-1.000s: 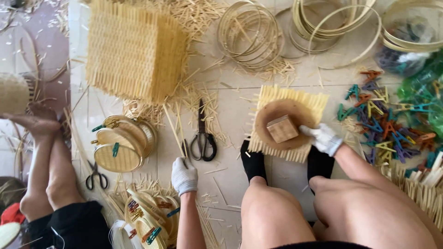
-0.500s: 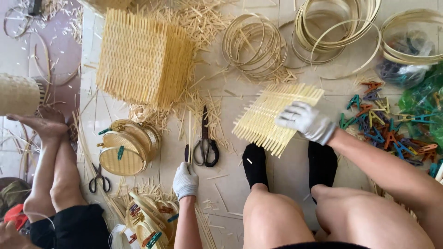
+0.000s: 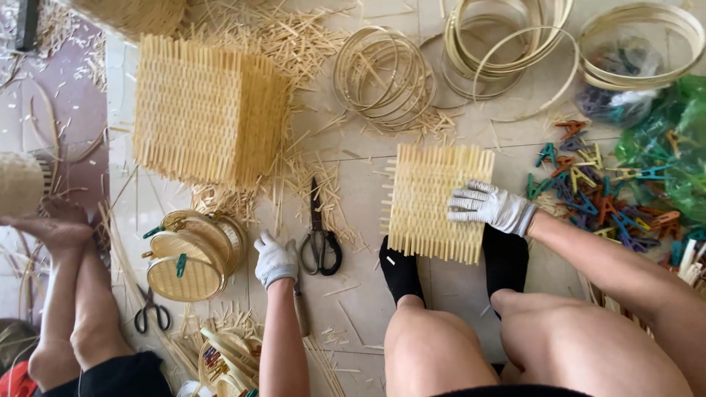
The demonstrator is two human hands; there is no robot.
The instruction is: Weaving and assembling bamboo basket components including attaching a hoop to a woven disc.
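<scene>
On floor, woven mat (image 3: 430, 198) flat, right hand (image 3: 489, 206) atop

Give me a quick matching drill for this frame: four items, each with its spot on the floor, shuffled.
Items:
1. black scissors
2. woven mat
3. coloured clips
4. stack of woven mats

Places:
A. upper left, standing as a thick pile
B. under the right hand, just beyond the black-socked feet
C. scattered at the right, beside a green bag
D. between the left hand and the single mat

Pairs: 1-D, 2-B, 3-C, 4-A
</scene>
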